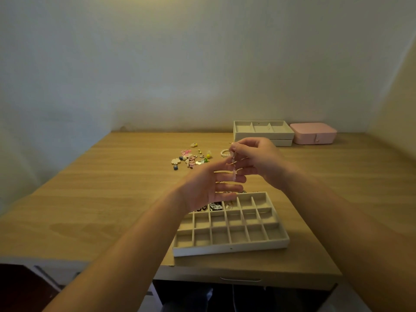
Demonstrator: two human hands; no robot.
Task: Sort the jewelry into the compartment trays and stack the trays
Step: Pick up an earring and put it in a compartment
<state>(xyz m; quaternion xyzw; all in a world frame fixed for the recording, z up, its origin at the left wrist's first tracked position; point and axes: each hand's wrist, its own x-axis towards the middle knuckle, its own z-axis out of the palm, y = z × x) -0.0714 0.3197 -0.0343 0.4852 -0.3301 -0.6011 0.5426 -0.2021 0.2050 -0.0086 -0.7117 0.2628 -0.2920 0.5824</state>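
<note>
Head cam: right hand (258,161) pinching one clear beaded dangle (233,162) by its top, long axis straight up-down, up in the air between both hands. Left hand (209,188) flat-fingered by its lower end, gripping nothing. One grid tray (231,249) below, two stacked trays (263,135) and one pink box (313,133) at the back, loose jewelry pile (191,157) mid-table.

- My left hand (202,190) and forearm are bare to the frame edge.
- My right hand (261,161) and forearm likewise.
- Lower down, dim dark blue cloth (189,297), possibly trousers.
</note>
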